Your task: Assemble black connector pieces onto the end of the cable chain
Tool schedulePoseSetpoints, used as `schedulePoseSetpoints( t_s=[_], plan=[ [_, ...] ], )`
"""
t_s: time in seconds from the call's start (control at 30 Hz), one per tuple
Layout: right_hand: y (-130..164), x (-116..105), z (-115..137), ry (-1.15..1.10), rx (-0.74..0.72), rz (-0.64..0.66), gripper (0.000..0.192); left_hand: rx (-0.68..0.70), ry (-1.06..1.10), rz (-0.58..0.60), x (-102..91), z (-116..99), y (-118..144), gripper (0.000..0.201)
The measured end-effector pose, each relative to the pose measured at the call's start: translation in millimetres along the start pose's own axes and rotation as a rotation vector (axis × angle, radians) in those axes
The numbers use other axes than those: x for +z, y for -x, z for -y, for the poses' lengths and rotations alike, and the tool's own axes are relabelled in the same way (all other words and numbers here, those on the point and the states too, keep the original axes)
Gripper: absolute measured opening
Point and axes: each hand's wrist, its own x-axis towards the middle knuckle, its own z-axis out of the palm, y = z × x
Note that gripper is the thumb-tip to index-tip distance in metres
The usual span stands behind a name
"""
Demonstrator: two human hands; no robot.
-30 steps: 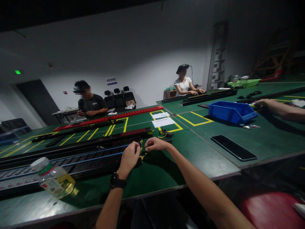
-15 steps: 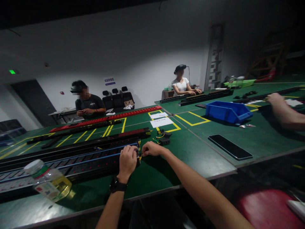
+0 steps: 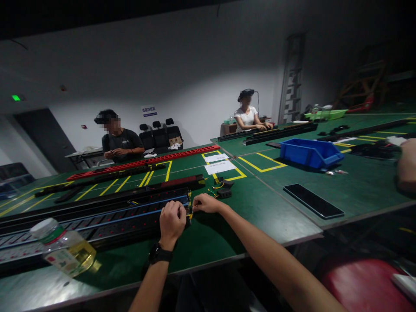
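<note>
Long black strips with red dots and blue edges, like power strips (image 3: 130, 221), lie side by side on the green table. My left hand (image 3: 173, 218), with a dark watch on its wrist, has its fingers curled over the right end of the nearest strip. At that same end, my right hand (image 3: 206, 203) pinches by yellow wires (image 3: 190, 214); what exactly sits between its fingertips is too small to make out. Just beyond my right hand is a small black socket-like block (image 3: 224, 193) with yellow-green wires.
A bottle of yellow liquid (image 3: 66, 249) stands at the front left. To the right are a phone (image 3: 313, 200) and a blue bin (image 3: 308, 152). Paper labels (image 3: 220, 167) and a red rail (image 3: 143, 163) lie farther back. Two people work across the table; another person's arm (image 3: 407, 164) shows at right.
My hands stay at the strip's end, the left fingers shifted slightly. At the right, the other person's arm has drawn back toward the picture edge.
</note>
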Motion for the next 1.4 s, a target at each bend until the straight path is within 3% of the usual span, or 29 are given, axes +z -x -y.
schedulePoseSetpoints(
  t_s=[0.47, 0.97, 1.17, 1.4],
  plan=[
    [1.9, -1.6, 23.8, -0.120, -0.103, -0.102, 0.009, -0.045, 0.034, 0.035, 2.6, 0.4, 0.7, 0.027],
    [6.4, -5.0, 49.2, 0.132, -0.109, -0.111, 0.003, -0.101, 0.125, -0.073, 2.9, -0.5, 1.9, 0.030],
    [13.0, -11.6, 48.9, 0.244, -0.071, -0.127, 0.010, -0.102, 0.137, -0.112, 3.9, 0.1, 3.0, 0.030],
    [10.4, -15.8, 26.7, 0.185, -0.024, -0.121, 0.012, -0.092, 0.119, -0.110, 4.2, -0.6, 3.6, 0.030]
  ],
)
